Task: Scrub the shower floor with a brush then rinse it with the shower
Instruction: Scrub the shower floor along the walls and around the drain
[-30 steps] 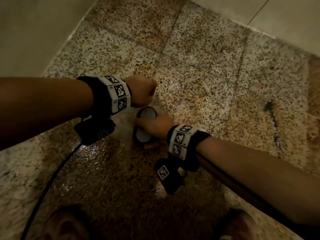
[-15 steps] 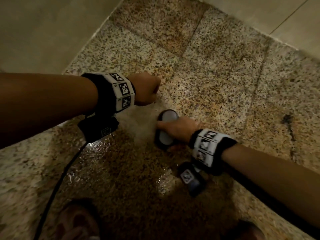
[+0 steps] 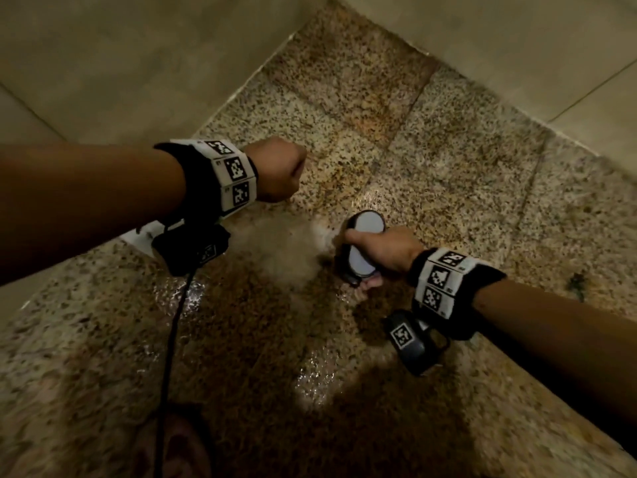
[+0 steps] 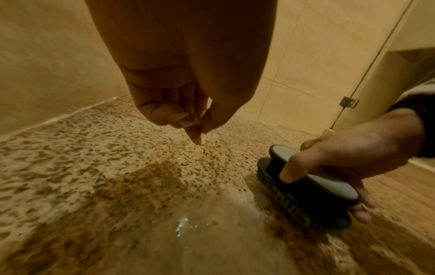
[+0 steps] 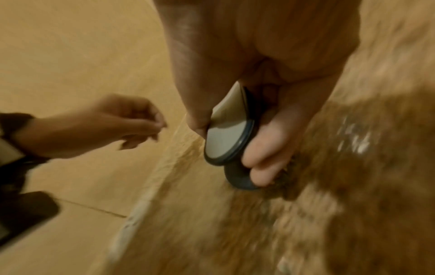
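A dark scrub brush (image 3: 361, 262) with a pale oval top stands bristles-down on the speckled shower floor (image 3: 431, 150). My right hand (image 3: 382, 248) grips its handle, thumb on one side and fingers curled under the other. The left wrist view shows the brush (image 4: 306, 195) in the right hand (image 4: 353, 148) beside a wet, foamy patch (image 4: 212, 214). In the blurred right wrist view the brush (image 5: 226, 137) shows under the right hand (image 5: 259, 74). My left hand (image 3: 279, 170) hovers above the floor to the brush's left as an empty fist. It is also visible as left hand (image 4: 179, 111) and left hand (image 5: 127, 126).
Beige tiled walls (image 3: 138, 63) meet at a corner just beyond the hands. A large wet, darker area (image 3: 258, 339) spreads toward my feet (image 3: 179, 443). A black cable (image 3: 169, 357) hangs from the left wrist. A dark mark (image 3: 575, 284) lies on the floor at right.
The right hand has slid the brush rightward across the floor, away from the left hand, leaving a pale foamy streak. The left hand has stayed a raised fist.
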`<state>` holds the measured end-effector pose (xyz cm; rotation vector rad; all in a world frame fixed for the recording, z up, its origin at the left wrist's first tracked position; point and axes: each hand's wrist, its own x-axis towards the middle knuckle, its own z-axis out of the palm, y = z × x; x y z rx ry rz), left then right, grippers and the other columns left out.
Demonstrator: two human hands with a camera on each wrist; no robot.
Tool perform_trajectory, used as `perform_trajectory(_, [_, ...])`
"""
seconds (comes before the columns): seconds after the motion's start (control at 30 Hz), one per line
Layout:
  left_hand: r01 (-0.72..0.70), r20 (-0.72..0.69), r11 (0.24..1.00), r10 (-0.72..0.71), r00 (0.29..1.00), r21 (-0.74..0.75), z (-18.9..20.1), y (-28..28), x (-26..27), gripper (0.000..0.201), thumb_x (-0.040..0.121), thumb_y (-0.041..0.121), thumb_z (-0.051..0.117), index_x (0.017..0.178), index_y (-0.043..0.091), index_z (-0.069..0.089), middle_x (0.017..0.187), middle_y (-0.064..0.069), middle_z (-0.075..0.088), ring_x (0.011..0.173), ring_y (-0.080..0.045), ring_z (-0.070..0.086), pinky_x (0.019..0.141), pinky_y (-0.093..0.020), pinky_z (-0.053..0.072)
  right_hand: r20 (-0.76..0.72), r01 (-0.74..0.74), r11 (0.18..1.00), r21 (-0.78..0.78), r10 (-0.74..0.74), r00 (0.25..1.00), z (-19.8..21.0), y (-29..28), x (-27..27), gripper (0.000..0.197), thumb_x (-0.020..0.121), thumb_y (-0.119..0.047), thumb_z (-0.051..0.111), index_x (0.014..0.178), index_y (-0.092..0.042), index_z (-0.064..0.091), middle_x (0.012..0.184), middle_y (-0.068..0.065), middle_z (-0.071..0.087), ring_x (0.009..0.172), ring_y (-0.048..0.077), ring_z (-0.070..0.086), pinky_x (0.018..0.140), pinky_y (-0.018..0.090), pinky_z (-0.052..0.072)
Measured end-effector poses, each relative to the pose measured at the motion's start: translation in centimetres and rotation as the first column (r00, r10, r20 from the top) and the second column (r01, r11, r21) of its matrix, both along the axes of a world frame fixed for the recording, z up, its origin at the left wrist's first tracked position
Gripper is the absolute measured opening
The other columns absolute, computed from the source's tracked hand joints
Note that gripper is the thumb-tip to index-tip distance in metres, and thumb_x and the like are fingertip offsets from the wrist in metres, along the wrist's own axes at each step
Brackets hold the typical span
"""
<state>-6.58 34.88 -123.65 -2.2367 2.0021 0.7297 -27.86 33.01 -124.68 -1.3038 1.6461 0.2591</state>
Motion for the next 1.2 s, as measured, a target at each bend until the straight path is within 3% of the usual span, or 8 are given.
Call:
perform_trajectory(0.43, [0.031, -0.102, 0.996, -0.039, 0.994, -0.084, -0.3, -1.8, -0.2, 0.004, 0.092, 0.017, 0.045, 0.093, 0.015, 0.049, 0.088, -0.007, 0.055, 0.079, -0.025, 0.048, 0.067, -0.032, 0.039, -0.142, 0.204, 0.973, -0.106, -0.218, 0.966, 0.6, -4.0, -2.8, 0.045, 0.09, -0.046, 0.062, 0.099, -0.001, 0.058, 0.082, 0.017, 0.066, 0.062, 0.031, 0.07, 0.062, 0.04, 0.061])
perform_trajectory(0.57, [0.027, -0.066, 0.998, -0.031, 0.997, -0.06, -0.2, -2.1, 0.3, 0.01, 0.095, 0.019, 0.041, 0.099, 0.013, 0.049, 0.096, -0.012, 0.056, 0.077, -0.027, 0.048, 0.067, -0.031, 0.038, -0.272, 0.067, 0.991, -0.112, -0.095, 0.957, -0.3, -5.5, -5.9, 0.049, 0.096, -0.048, 0.051, 0.105, -0.001, 0.059, 0.081, 0.013, 0.063, 0.053, 0.023, 0.062, 0.038, 0.017, 0.042])
perform_trajectory(0.7, [0.02, -0.034, 0.999, -0.021, 0.999, -0.028, -1.1, -2.1, -0.8, 0.029, 0.095, 0.013, 0.043, 0.121, 0.004, 0.049, 0.106, -0.019, 0.059, 0.09, -0.034, 0.055, 0.075, -0.035, 0.047, -0.427, -0.291, 0.935, -0.201, 0.184, 0.885, -2.6, -5.4, -5.1, 0.072, 0.089, -0.057, 0.056, 0.125, 0.005, 0.047, 0.109, 0.021, 0.064, 0.085, 0.03, 0.064, 0.064, 0.028, 0.047])
perform_trajectory(0.8, [-0.011, -0.033, 1.0, 0.011, 0.999, 0.019, -1.9, -2.0, -1.0, 0.023, 0.093, 0.012, 0.048, 0.115, 0.005, 0.05, 0.105, -0.018, 0.06, 0.092, -0.034, 0.057, 0.079, -0.039, 0.05, -0.258, -0.33, 0.917, -0.226, 0.27, 0.928, -3.7, -4.2, -0.4, 0.062, 0.088, -0.053, 0.06, 0.112, -0.003, 0.033, 0.09, 0.01, 0.064, 0.064, 0.019, 0.065, 0.048, 0.022, 0.046])
perform_trajectory(0.93, [-0.104, -0.042, 0.993, 0.106, 0.993, 0.054, -1.9, -1.3, 0.0, 0.029, 0.091, 0.028, 0.054, 0.108, 0.005, 0.051, 0.102, -0.019, 0.059, 0.088, -0.032, 0.057, 0.075, -0.04, 0.049, 0.043, -0.367, 0.903, -0.223, 0.385, 0.922, -5.9, -1.9, 8.4, 0.064, 0.088, -0.047, 0.059, 0.131, -0.003, 0.04, 0.118, 0.012, 0.056, 0.1, 0.033, 0.063, 0.07, 0.03, 0.049])
perform_trajectory(1.0, [-0.145, -0.007, 0.988, 0.145, 0.989, 0.059, -1.9, -0.3, 0.5, 0.035, 0.091, 0.03, 0.054, 0.114, 0.005, 0.049, 0.106, -0.019, 0.058, 0.091, -0.032, 0.056, 0.072, -0.039, 0.045, 0.114, -0.405, 0.895, -0.187, 0.429, 0.896, -6.9, -1.2, 10.7, 0.06, 0.085, -0.047, 0.054, 0.122, 0.0, 0.05, 0.108, 0.016, 0.063, 0.085, 0.032, 0.067, 0.065, 0.037, 0.058])
perform_trajectory(1.1, [-0.228, 0.017, 0.965, 0.233, 0.972, -0.132, -1.5, 0.9, 2.1, 0.03, 0.09, 0.022, 0.053, 0.113, 0.004, 0.049, 0.102, -0.023, 0.06, 0.089, -0.038, 0.058, 0.07, -0.041, 0.047, 0.176, -0.394, 0.902, -0.176, 0.423, 0.889, -5.5, -2.3, 10.7, 0.069, 0.078, -0.061, 0.052, 0.106, 0.0, 0.062, 0.095, 0.018, 0.069, 0.063, 0.025, 0.064, 0.047, 0.028, 0.051])
perform_trajectory(1.2, [-0.302, -0.053, 0.918, 0.299, 0.953, -0.256, -1.0, 1.0, 3.8, 0.018, 0.09, 0.021, 0.048, 0.104, 0.009, 0.049, 0.095, -0.019, 0.061, 0.084, -0.036, 0.056, 0.068, -0.038, 0.045, 0.133, -0.218, 0.944, -0.249, 0.256, 0.957, -3.2, -5.1, 7.7, 0.074, 0.067, -0.069, 0.059, 0.105, -0.007, 0.068, 0.094, 0.014, 0.07, 0.077, 0.031, 0.068, 0.064, 0.035, 0.057])
